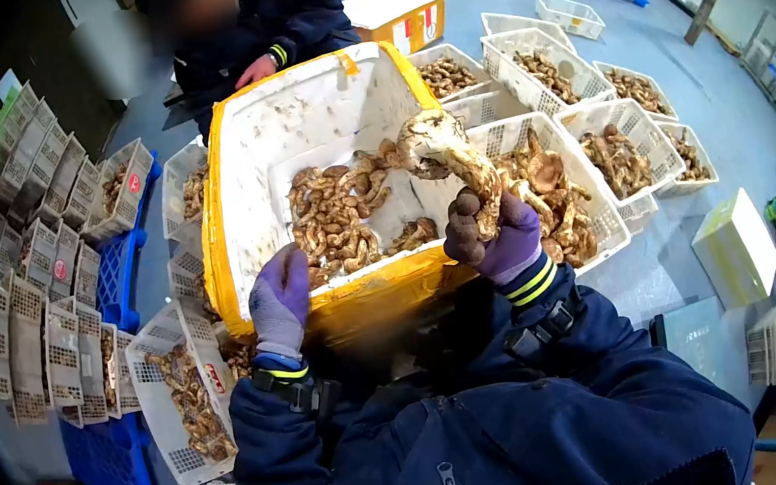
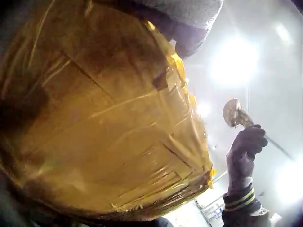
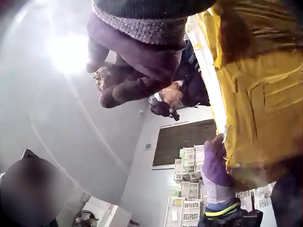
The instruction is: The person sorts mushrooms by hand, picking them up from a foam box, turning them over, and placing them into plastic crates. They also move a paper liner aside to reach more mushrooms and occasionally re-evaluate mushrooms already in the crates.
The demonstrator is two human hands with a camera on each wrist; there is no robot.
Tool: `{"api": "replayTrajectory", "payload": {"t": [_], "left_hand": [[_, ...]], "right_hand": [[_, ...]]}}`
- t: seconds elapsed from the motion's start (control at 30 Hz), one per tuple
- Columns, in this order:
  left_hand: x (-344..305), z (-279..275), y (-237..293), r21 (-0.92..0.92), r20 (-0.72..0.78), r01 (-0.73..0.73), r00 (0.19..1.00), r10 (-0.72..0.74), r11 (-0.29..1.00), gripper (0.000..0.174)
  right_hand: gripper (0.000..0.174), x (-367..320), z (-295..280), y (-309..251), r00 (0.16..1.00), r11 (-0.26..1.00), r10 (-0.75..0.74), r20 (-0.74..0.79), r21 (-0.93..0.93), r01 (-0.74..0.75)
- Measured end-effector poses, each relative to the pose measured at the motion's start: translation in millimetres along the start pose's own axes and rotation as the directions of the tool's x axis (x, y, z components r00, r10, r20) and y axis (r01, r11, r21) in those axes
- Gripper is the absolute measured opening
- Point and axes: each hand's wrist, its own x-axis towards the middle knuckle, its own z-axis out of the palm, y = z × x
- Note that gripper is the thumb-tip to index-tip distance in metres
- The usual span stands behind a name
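Observation:
A large mushroom with a pale cap and brown stem (image 1: pixel 472 169) is gripped by the stem in my gloved right hand (image 1: pixel 498 237), above the right front edge of a foam box (image 1: pixel 240 144) wrapped in yellow tape. In the left wrist view the mushroom (image 2: pixel 233 112) stands up from the right hand (image 2: pixel 244 149). My gloved left hand (image 1: pixel 281 297) rests at the box's front left rim, holding no mushroom; the right wrist view shows this hand (image 3: pixel 218 165) against the rim. Many smaller mushrooms (image 1: pixel 336 212) lie inside the box.
White baskets of mushrooms stand to the right (image 1: pixel 627 194) and left (image 1: pixel 184 450) of the box. Stacked baskets (image 1: pixel 23 328) and blue pallets (image 1: pixel 108 470) are at the far left. Another person (image 1: pixel 307 16) sits behind the box, a hand by its back rim.

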Motion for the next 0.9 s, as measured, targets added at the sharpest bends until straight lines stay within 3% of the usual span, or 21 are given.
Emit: {"api": "replayTrajectory", "payload": {"t": [0.1,0.13,0.27,0.33,0.43,0.7,0.73,0.9], "left_hand": [[-1,0,7,0.175,0.037,-0.039,0.999,0.033,0.984,0.037],[0,1,3,0.138,0.039,0.007,0.999,-0.012,0.990,0.036],[-4,2,11,0.226,0.001,-0.092,0.996,0.094,0.970,0.034],[-5,3,13,0.228,-0.004,-0.094,0.995,0.097,0.969,0.033],[-3,5,8,0.229,-0.007,-0.105,0.994,0.109,0.968,0.033],[-4,7,12,0.242,-0.018,-0.050,0.998,0.056,0.969,0.030],[-4,6,14,0.264,-0.005,-0.009,1.000,0.010,0.965,0.029],[-2,8,7,0.282,-0.013,-0.060,0.998,0.067,0.957,0.028]], "right_hand": [[0.043,-3,-4,-7,1.000,1.000,-0.007,-0.005,-0.002,0.007],[0.043,-4,-7,-8,1.000,1.000,-0.014,0.004,0.005,0.014],[0.043,-5,-14,-12,0.997,0.995,-0.072,-0.002,0.074,0.072],[0.042,-1,-18,-19,0.988,0.998,-0.053,0.142,0.053,0.046],[0.043,-2,-26,-22,0.976,0.966,-0.087,0.202,0.255,0.033],[0.038,-4,-34,-35,0.987,0.964,-0.135,-0.091,0.218,0.152],[0.038,-5,-37,-35,0.987,0.961,-0.134,-0.087,0.233,0.151],[0.039,-7,-45,-44,0.986,0.954,-0.152,-0.069,0.249,0.165]]}}
